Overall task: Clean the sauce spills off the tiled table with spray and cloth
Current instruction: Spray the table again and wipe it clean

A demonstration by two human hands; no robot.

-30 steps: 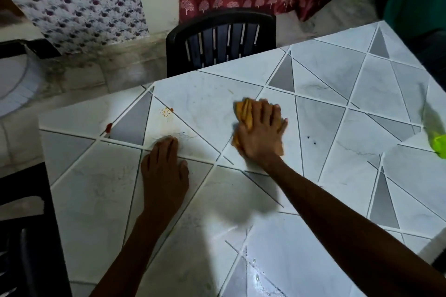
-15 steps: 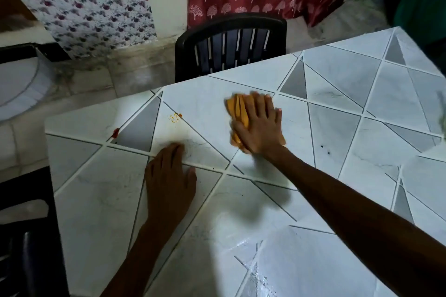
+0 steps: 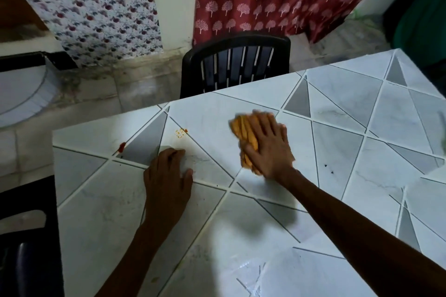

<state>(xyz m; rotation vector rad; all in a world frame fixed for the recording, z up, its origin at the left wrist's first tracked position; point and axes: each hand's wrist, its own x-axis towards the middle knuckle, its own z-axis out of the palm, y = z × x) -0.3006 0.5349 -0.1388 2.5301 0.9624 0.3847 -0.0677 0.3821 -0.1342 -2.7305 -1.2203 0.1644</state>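
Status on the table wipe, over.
Right hand flat, pressing orange cloth on tiled table. Left hand flat on tiles. Orange smear, red spot unwiped, left of cloth.

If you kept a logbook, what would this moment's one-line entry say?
right hand: pressing folded orange cloth on white tiled table | left hand: flat on table | spills: orange smear, red drop unwiped
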